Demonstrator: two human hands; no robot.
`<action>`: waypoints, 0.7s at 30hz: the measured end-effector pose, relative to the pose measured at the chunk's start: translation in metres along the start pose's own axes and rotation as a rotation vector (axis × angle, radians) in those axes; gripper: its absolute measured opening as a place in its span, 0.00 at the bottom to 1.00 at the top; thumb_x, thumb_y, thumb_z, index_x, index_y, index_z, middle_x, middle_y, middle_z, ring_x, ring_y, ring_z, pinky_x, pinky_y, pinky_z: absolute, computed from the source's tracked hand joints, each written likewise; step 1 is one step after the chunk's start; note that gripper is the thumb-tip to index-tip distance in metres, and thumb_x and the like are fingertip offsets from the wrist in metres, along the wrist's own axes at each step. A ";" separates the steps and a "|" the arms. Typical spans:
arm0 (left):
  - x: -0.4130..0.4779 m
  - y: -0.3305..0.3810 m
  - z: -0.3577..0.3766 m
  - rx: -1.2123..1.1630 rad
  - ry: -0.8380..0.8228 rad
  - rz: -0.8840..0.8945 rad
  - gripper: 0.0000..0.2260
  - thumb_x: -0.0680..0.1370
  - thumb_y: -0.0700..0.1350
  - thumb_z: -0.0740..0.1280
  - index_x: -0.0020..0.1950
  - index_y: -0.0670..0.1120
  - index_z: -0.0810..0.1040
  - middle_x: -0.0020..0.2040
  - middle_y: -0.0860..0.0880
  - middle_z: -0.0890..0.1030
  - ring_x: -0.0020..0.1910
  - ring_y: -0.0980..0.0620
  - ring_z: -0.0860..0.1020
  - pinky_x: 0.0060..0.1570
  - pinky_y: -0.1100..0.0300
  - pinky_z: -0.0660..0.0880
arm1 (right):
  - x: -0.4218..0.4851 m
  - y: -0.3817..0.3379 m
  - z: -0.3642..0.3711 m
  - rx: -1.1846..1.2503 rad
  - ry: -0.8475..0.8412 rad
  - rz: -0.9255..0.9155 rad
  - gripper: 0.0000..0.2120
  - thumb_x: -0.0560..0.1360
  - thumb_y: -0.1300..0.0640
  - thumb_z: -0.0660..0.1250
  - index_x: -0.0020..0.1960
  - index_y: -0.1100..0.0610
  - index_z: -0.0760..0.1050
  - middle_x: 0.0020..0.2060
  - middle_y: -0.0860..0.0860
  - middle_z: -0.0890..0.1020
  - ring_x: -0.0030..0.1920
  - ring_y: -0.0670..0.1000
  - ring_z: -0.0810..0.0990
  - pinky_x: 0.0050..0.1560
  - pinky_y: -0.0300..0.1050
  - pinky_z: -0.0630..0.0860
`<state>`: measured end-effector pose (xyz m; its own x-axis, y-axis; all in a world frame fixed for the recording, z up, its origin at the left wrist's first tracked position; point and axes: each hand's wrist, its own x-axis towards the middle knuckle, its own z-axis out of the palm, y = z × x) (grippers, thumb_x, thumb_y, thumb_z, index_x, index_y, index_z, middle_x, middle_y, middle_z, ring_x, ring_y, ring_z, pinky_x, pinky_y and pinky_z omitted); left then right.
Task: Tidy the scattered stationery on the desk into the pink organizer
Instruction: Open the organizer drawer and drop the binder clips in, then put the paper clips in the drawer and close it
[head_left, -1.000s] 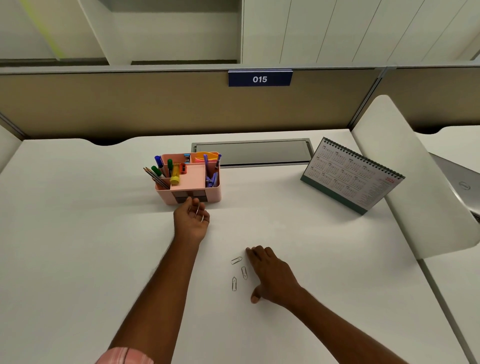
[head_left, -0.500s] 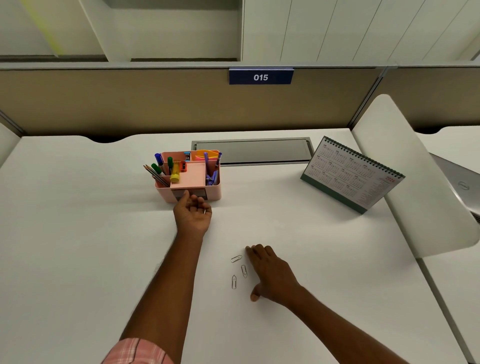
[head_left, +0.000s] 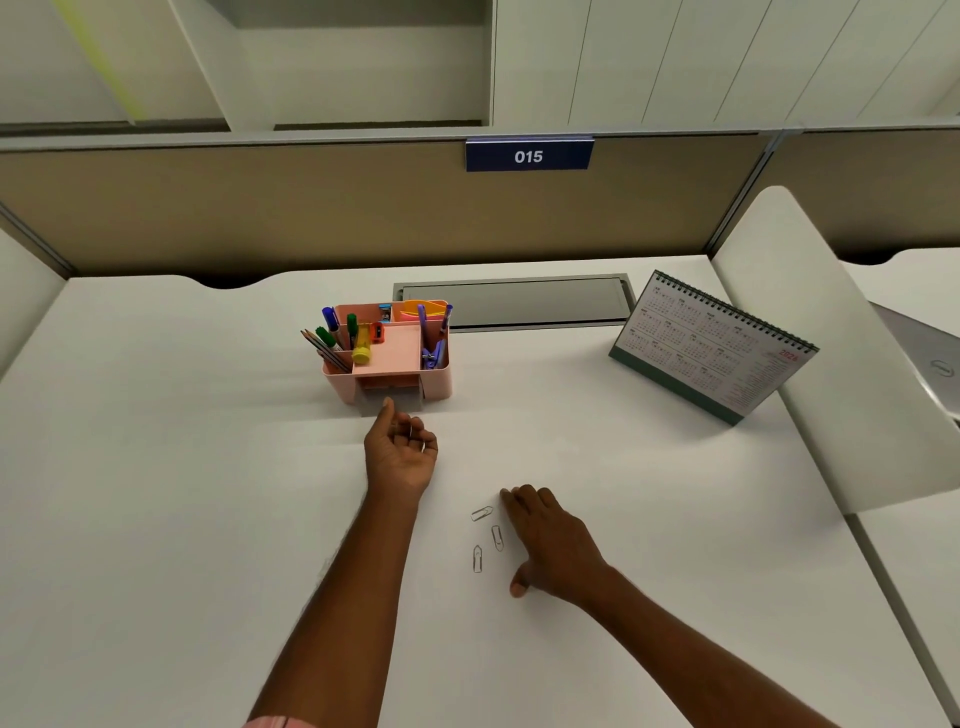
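Paperclips (head_left: 497, 537) are lying on the table (head_left: 156, 467) beside the right hand (head_left: 550, 540), two pointing away, one slanting. Its grip is resting wide; the left hand (head_left: 400, 452) is holding clips (head_left: 423, 446) in its grip near the organizer (head_left: 439, 384).

3 wire paper clips (head_left: 497, 537) lie flat near pink organizer (head_left: 438, 382).

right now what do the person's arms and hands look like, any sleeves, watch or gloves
Two bare hands, no gloves. The left arm is bare along the forearm, with the edge of a pink sleeve just showing at the bottom of the picture. The right arm is bare as far as the picture reaches; no sleeve shows. No watch or bracelet shows at the wrist of the left hand or the right hand.
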<state>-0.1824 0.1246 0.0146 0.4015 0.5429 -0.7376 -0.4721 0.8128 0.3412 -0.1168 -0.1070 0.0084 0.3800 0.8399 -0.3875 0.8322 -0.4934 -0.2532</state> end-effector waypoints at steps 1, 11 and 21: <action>-0.001 -0.001 -0.001 0.005 0.002 0.001 0.10 0.77 0.51 0.76 0.43 0.46 0.81 0.35 0.50 0.81 0.35 0.54 0.77 0.39 0.62 0.72 | 0.000 0.000 0.000 0.001 0.000 0.000 0.61 0.61 0.43 0.83 0.82 0.56 0.52 0.72 0.49 0.64 0.70 0.54 0.65 0.53 0.51 0.79; -0.003 -0.004 -0.016 0.036 0.036 -0.020 0.10 0.77 0.49 0.77 0.45 0.46 0.80 0.34 0.51 0.80 0.35 0.55 0.77 0.38 0.63 0.72 | -0.002 0.000 0.000 0.008 0.013 -0.004 0.60 0.61 0.44 0.83 0.82 0.56 0.52 0.73 0.49 0.63 0.70 0.54 0.64 0.53 0.50 0.78; -0.003 -0.005 -0.025 0.032 0.037 -0.022 0.09 0.76 0.49 0.77 0.47 0.46 0.80 0.38 0.51 0.80 0.37 0.55 0.78 0.40 0.62 0.72 | -0.003 0.000 0.003 0.009 0.021 0.002 0.60 0.61 0.44 0.82 0.82 0.56 0.52 0.73 0.49 0.63 0.70 0.54 0.64 0.54 0.50 0.79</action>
<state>-0.2010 0.1140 0.0006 0.3822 0.5169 -0.7660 -0.4382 0.8312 0.3422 -0.1189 -0.1099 0.0069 0.3903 0.8435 -0.3691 0.8278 -0.4969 -0.2603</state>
